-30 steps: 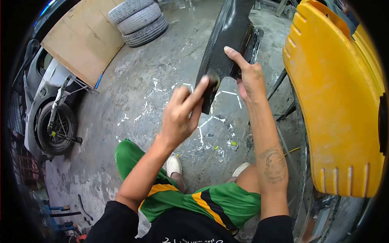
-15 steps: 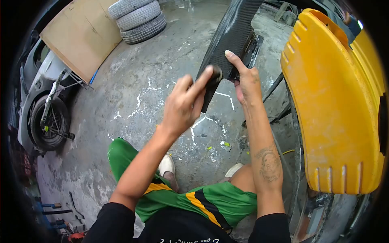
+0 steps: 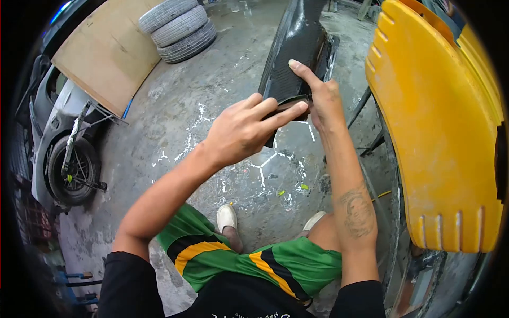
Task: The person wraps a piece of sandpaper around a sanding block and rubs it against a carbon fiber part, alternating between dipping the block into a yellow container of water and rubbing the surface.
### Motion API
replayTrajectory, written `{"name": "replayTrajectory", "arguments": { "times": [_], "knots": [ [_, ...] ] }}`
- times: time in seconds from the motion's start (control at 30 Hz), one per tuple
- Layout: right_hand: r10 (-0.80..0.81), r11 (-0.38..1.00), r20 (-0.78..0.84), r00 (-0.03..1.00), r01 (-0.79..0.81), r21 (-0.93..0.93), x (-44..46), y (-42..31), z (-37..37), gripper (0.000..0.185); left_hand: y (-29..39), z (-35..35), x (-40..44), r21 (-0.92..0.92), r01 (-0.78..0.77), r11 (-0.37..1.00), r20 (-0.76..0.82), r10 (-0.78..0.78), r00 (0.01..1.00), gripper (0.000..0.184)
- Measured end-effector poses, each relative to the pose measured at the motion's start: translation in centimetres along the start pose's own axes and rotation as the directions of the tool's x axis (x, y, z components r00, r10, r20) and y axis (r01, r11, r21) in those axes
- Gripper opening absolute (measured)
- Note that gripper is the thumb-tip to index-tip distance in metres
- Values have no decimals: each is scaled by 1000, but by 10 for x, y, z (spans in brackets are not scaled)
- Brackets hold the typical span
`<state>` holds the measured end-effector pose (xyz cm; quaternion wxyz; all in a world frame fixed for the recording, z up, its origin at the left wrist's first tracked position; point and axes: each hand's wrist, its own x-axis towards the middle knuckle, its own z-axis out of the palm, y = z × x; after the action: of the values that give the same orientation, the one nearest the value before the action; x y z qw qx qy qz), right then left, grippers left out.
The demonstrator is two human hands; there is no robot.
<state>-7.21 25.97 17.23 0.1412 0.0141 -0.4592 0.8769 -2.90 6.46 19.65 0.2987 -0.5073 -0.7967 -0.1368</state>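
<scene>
A long black carbon-fibre part [image 3: 294, 50], with a woven pattern and a glossy patch, is held up in front of me. My right hand [image 3: 322, 98] grips its right side, thumb on top and the other fingers mostly hidden underneath. At the part's near end, my left hand [image 3: 246, 127] presses a dark, thin, folded sheet that looks like sandpaper [image 3: 289, 100] against the edge. Two of its fingers stretch across the sheet towards my right hand. The left thumb is hidden.
A big yellow plastic panel [image 3: 440, 132] stands close on the right on a metal frame. Stacked tyres [image 3: 183, 32] and a brown board [image 3: 101, 53] are at the back left, near a vehicle with a spoked wheel [image 3: 74, 169]. Wet concrete floor [image 3: 159, 111] shows white marks.
My left hand has moved right along the part's near end, bringing the sheet closer to my right hand. The part has tilted slightly; my right hand keeps its hold.
</scene>
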Motion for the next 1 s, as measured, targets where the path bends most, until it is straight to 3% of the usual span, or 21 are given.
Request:
{"name": "replayTrajectory", "arguments": {
  "times": [0.1,0.13,0.2,0.27,0.33,0.47,0.53,0.6,0.7,0.73,0.8,0.83,1.0],
  "knots": [
    [32,993,29,999,-29,-116,3,-10,-6,36,-10,-23,-7,66,-33,997,235,16,972,79],
    [34,983,-33,999,-39,-181,-4,-14,-1,34,-14,-19,-1,57,-61,997,239,46,970,79],
    [2,996,11,1000,-1,-87,5,2,-3,34,-17,-20,3,38,-100,994,201,90,975,80],
    [129,985,-14,992,-129,-115,-6,-21,0,35,-12,-8,20,-16,-134,991,142,135,981,80],
    [125,985,-9,992,-125,-121,1,-16,-13,34,-12,-1,19,-27,-140,990,127,143,982,80],
    [24,988,37,999,-18,-154,1,-7,-7,36,-22,-27,-2,102,-122,987,316,84,945,82],
    [121,983,4,993,-120,-142,-4,-19,1,38,-9,-6,27,-29,-137,990,150,140,979,79],
    [178,977,15,984,-175,-126,-4,-25,-5,38,-9,-6,21,-3,-116,993,181,115,977,80],
    [7,991,24,1000,-3,-135,3,-11,-2,36,-18,-28,-11,104,-55,993,300,22,954,80],
    [5,990,28,1000,-1,-139,2,-13,-1,36,-17,-25,-4,105,-54,993,294,20,955,80],
    [140,982,-25,990,-142,-123,-4,-17,8,36,-8,-12,19,30,-50,998,157,45,987,80],
    [138,989,32,990,-135,-60,1,-19,-2,36,-6,-1,22,-3,-64,998,92,64,994,82],
    [69,993,16,998,-67,-99,3,-12,0,36,-13,-14,-24,64,37,997,197,-49,979,81]
  ]
}}
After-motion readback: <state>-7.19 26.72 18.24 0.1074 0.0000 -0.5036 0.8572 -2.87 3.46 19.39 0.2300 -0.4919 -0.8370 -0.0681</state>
